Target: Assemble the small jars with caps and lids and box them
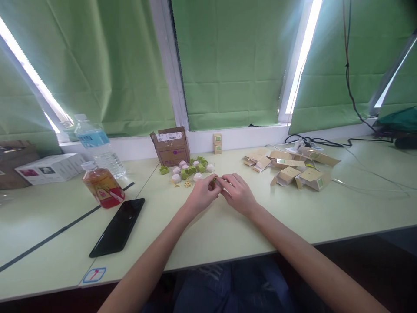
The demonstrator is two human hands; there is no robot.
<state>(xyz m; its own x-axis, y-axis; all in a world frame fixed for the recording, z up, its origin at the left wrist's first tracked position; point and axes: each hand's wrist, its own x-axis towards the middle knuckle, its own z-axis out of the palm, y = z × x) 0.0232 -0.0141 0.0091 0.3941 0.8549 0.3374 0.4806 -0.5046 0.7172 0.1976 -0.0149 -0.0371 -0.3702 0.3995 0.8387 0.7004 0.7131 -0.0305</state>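
Observation:
My left hand [202, 192] and my right hand [238, 192] meet over the near middle of the table. Between their fingertips they pinch a small green piece [214, 182], mostly hidden by the fingers. Just beyond the left hand lies a cluster of green pieces [185, 173] and round, pale pink-white pieces [197, 177]. Small yellowish pieces [188, 184] lie in front of this cluster. Behind it stands an open brown cardboard box [172, 150].
Opened small cardboard boxes [314, 178] lie in a heap at right, near black cables [321, 140]. Two small stacked boxes [217, 144] stand by the wall. At left are a black phone [117, 228], a red drink bottle [103, 187], a water bottle [109, 158] and a white box [51, 168].

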